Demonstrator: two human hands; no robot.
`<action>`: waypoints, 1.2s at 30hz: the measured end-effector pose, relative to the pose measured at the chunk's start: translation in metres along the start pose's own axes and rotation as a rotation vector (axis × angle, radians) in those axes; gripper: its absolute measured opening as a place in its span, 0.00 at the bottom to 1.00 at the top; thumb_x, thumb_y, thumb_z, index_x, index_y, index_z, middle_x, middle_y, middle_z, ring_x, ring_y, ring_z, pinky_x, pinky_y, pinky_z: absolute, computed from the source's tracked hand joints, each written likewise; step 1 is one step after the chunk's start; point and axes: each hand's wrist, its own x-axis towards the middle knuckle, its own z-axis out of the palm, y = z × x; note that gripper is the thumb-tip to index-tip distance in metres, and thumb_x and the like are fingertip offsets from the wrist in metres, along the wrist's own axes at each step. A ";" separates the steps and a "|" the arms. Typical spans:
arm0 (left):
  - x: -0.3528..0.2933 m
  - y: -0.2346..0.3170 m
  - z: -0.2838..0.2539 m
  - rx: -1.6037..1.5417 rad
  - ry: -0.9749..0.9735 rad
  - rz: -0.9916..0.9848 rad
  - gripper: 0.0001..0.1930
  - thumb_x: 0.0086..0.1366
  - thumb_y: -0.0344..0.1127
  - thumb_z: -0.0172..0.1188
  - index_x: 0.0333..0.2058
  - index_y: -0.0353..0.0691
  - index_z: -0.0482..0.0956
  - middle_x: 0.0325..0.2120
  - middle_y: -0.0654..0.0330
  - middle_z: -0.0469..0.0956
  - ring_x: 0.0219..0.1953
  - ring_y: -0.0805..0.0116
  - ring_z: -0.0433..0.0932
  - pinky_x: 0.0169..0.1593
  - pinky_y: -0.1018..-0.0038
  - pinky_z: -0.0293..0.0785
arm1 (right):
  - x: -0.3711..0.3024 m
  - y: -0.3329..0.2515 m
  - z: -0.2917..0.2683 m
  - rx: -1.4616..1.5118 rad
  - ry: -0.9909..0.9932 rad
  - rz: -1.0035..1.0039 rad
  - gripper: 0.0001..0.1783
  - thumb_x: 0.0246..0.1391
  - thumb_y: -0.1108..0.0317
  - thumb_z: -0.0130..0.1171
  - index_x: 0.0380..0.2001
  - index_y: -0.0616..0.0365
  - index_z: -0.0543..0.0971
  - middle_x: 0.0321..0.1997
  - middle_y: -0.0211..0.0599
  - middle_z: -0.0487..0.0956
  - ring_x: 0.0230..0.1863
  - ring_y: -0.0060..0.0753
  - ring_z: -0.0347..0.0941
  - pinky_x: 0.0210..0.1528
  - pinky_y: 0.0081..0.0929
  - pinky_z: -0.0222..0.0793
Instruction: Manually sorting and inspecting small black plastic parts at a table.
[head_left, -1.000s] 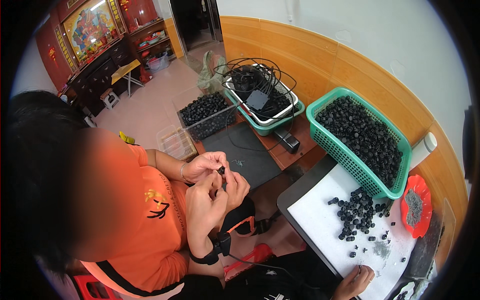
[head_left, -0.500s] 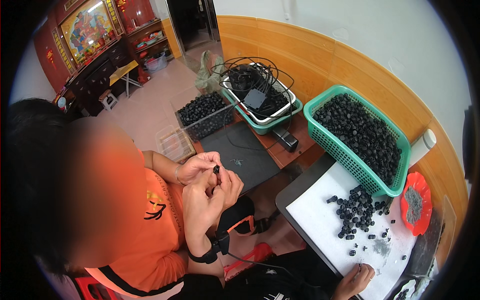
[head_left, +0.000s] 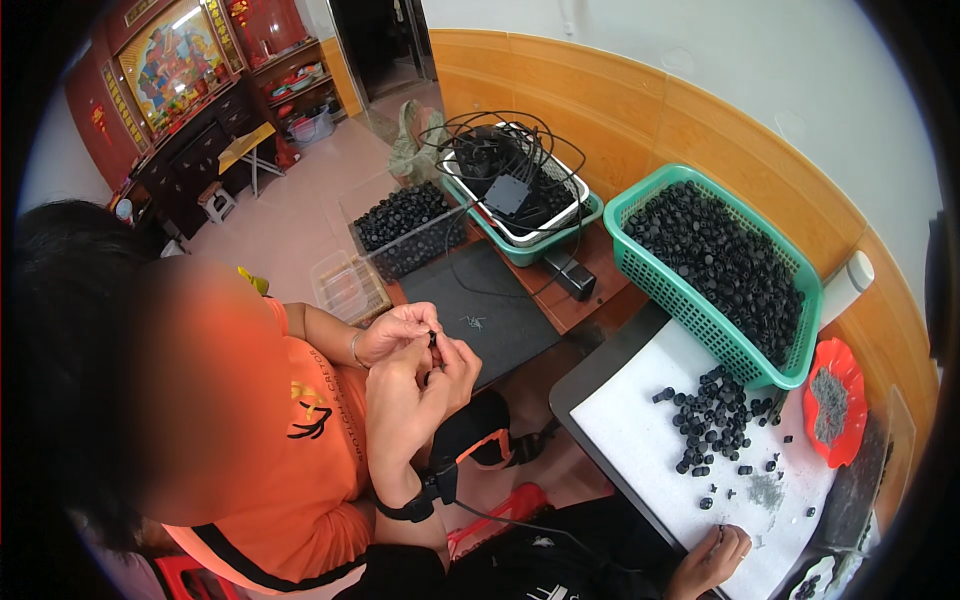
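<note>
My left hand, with a black strap and small device on its wrist, is raised left of centre. Its fingers are closed at a small black part. Fingers of a co-worker in an orange shirt meet mine there, and the overlapping hands hide most of the part. At the lower right, my right hand rests on the white work surface. Its thumb and fingertips pinch a tiny dark piece. Beyond it lies a loose pile of small black knob-like parts, with a few strays nearby.
A green basket full of black parts stands behind the pile. Right of it sits a red scalloped dish with grey bits. Farther back are a clear bin of black parts and a white basket with tangled cable. A thin cable crosses my lap.
The view has shifted slightly. The hands around the small black part stay together, moving only a little, while my right hand keeps almost the same place. A yellow thing now shows behind the co-worker.
</note>
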 end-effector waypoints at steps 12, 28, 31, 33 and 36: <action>-0.010 0.035 -0.011 -0.029 0.164 -0.084 0.10 0.54 0.26 0.55 0.36 0.30 0.78 0.17 0.52 0.73 0.18 0.66 0.75 0.25 0.72 0.70 | 0.000 -0.001 0.001 0.001 -0.010 0.019 0.03 0.57 0.74 0.61 0.31 0.61 0.79 0.32 0.46 0.78 0.34 0.51 0.74 0.37 0.42 0.71; -0.014 0.026 -0.011 -0.104 0.256 -0.141 0.04 0.56 0.25 0.57 0.31 0.33 0.77 0.16 0.55 0.72 0.18 0.73 0.72 0.24 0.75 0.67 | 0.002 -0.005 0.002 -0.003 0.000 0.014 0.02 0.56 0.75 0.62 0.30 0.61 0.78 0.32 0.45 0.78 0.33 0.51 0.74 0.37 0.42 0.71; -0.017 0.030 -0.016 -0.100 0.268 -0.149 0.06 0.56 0.26 0.58 0.33 0.32 0.79 0.17 0.54 0.74 0.19 0.72 0.74 0.26 0.74 0.69 | 0.001 -0.004 -0.001 0.002 -0.009 0.016 0.02 0.56 0.75 0.62 0.31 0.62 0.78 0.32 0.45 0.78 0.34 0.51 0.74 0.37 0.42 0.71; -0.018 0.024 -0.013 -0.080 0.329 -0.110 0.10 0.57 0.27 0.60 0.38 0.30 0.81 0.21 0.52 0.78 0.21 0.69 0.76 0.27 0.74 0.70 | 0.001 -0.004 -0.002 -0.001 -0.019 0.015 0.02 0.56 0.75 0.62 0.31 0.62 0.78 0.32 0.45 0.78 0.34 0.51 0.74 0.37 0.42 0.71; -0.018 0.017 -0.011 -0.087 0.310 -0.160 0.13 0.57 0.28 0.61 0.41 0.29 0.81 0.25 0.50 0.81 0.24 0.67 0.78 0.29 0.73 0.72 | 0.002 -0.005 0.000 -0.002 -0.022 -0.007 0.02 0.56 0.75 0.62 0.31 0.62 0.78 0.32 0.45 0.78 0.34 0.51 0.74 0.37 0.42 0.71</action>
